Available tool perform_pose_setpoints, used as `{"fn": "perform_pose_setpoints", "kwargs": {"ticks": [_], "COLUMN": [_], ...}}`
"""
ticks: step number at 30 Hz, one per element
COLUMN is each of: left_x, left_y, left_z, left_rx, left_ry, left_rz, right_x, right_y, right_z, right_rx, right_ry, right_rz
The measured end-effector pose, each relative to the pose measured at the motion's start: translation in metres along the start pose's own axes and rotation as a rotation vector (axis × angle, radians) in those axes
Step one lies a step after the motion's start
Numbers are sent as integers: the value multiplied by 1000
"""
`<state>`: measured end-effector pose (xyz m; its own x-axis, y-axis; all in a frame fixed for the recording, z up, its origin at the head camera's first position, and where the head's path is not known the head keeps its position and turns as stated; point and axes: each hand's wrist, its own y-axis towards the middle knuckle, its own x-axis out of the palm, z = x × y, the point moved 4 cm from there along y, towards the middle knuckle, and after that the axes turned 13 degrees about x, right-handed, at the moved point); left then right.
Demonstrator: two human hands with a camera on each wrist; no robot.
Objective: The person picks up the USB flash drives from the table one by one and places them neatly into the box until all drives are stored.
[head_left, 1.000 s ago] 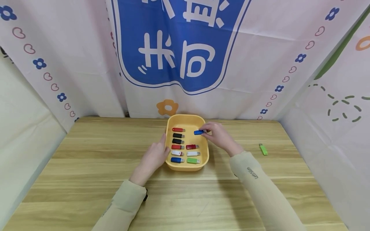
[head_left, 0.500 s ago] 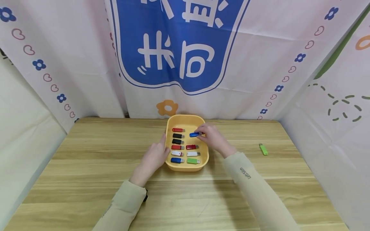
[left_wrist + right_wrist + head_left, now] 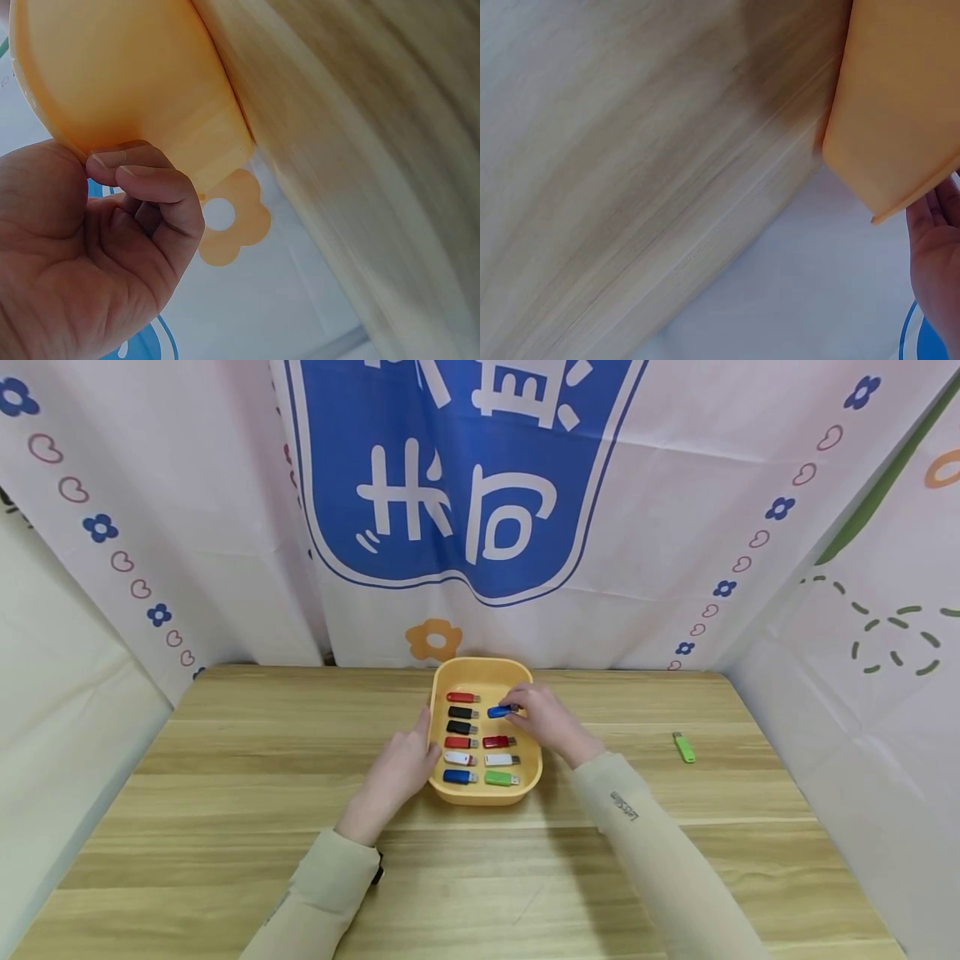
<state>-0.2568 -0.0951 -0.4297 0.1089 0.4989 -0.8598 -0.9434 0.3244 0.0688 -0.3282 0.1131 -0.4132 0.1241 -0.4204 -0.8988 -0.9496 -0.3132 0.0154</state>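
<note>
A yellow plastic tray point(image 3: 536, 777) holds USB sticks laid in two columns. My left hand point(image 3: 401, 766) grips its left wall; in the left wrist view the curled fingers point(image 3: 161, 180) lie against the outside and the thumb goes over the rim. Reaching over the right rim, my right hand point(image 3: 547, 720) pinches a blue USB stick point(image 3: 498, 712) by its metal plug end, low over the tray floor. That stick lies level with a black USB stick point(image 3: 462, 712) and above a dark red one point(image 3: 496, 742). In the right wrist view the tray wall hides the fingertips.
A bright green USB stick point(image 3: 684, 748) lies on the wooden table point(image 3: 247, 810), right of the tray. Behind the table's back edge hangs a printed white cloth point(image 3: 637, 568), close to the tray's far end. More cloth encloses both sides.
My right hand has moved left and slightly toward me, bringing the blue USB stick further into the tray's right column. The left hand stays on the tray wall.
</note>
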Motion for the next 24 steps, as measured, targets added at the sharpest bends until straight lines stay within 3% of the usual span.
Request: {"fn": "perform_pose_setpoints", "kwargs": {"ticks": [24], "left_x": [0], "left_y": [0], "left_z": [0], "left_rx": [-6], "left_ry": [-7], "left_rz": [0], "right_x": [14], "right_y": [9], "right_z": [-7], "right_rx": [67], "right_ry": [-88], "right_rz": [-109]}}
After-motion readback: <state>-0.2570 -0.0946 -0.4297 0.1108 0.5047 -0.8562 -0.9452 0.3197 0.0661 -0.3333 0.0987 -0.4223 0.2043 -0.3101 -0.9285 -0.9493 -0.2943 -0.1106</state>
